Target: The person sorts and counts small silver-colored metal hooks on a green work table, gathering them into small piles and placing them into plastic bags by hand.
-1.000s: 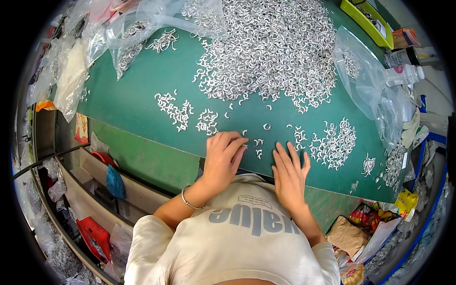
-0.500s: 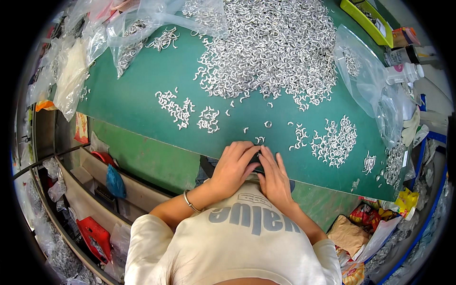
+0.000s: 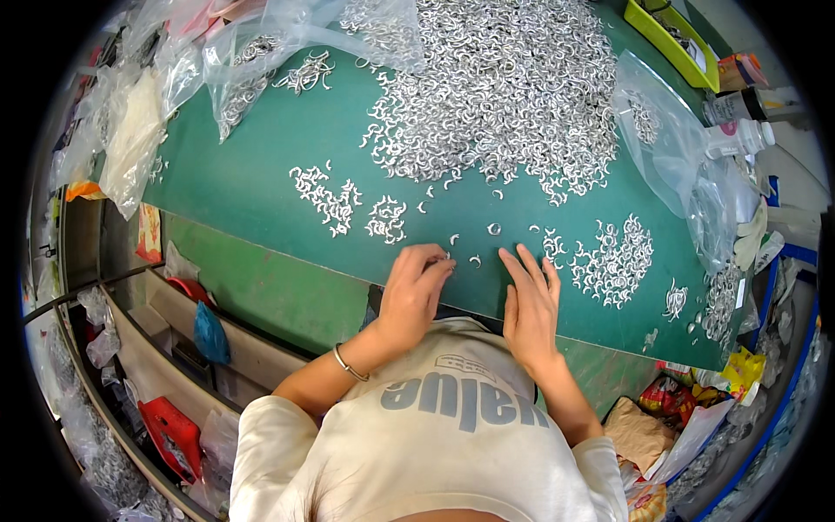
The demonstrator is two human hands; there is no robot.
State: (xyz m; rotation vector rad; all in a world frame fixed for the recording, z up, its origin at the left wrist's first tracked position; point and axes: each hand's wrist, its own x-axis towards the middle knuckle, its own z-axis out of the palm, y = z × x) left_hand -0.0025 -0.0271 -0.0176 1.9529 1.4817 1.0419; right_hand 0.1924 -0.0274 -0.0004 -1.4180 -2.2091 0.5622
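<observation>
Small curved silvery metal hooks (image 3: 474, 259) lie loose on the green table mat (image 3: 261, 174), just beyond both hands. The left hand (image 3: 413, 291) pinches one with curled fingers; the right hand (image 3: 529, 300) rests flat, open, empty.

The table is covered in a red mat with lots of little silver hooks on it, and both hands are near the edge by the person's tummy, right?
Not quite: the mat is green, not red, as the head view shows. The rest holds: little silver hooks lie in a big heap and small clusters on it, and the left hand and right hand are both at the near edge, close to the person's body.
</observation>
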